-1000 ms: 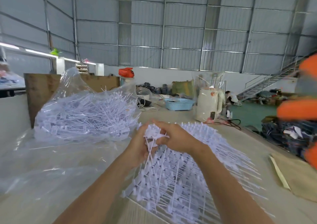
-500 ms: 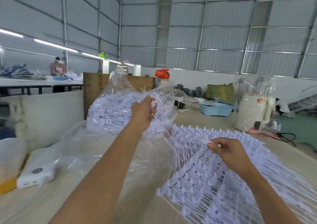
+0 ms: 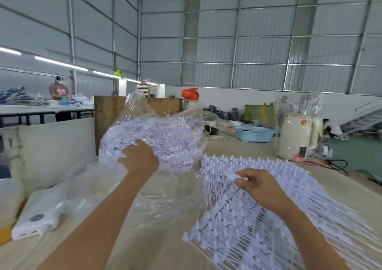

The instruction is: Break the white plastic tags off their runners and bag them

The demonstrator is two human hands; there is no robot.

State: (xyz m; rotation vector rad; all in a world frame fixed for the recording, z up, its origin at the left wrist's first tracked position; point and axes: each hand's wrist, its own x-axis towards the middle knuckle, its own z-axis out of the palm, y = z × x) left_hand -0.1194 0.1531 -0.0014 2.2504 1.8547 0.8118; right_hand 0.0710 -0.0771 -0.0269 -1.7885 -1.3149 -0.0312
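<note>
Nearest to the camera, two bare forearms reach forward over the pale wooden table (image 3: 161, 247). At the left edge of the table lies a white power bank (image 3: 39, 220), partly under loose clear plastic.

The right hand (image 3: 258, 185) rests on a big fan-shaped stack of white plastic tags on runners (image 3: 258, 218), which lies on the right part of the table. Its thumb and fingertips are pressed together and pinch one white tag at the upper left part of the stack.

The left hand (image 3: 140, 158) is further forward, at the open mouth of the clear plastic bag (image 3: 157, 137). Its fingers are loosely spread and touch the heap of loose tags (image 3: 171, 135) inside the bag; whether it holds any tag, the view does not show. The bag stands on the table just left of the stack, and its bottom spreads flat toward the person.

Behind the bag there is a brown wooden board (image 3: 107, 112). To the right, further on the table, stand a light blue plastic basket (image 3: 255, 134) and a cream kettle-like appliance (image 3: 295, 137) with a clear bag over it, and a black cable (image 3: 334, 164) lies near it.

Far at the left, another person (image 3: 59, 92) stands at a long table with piles of cloth. The grey metal wall of the hall closes the view.
</note>
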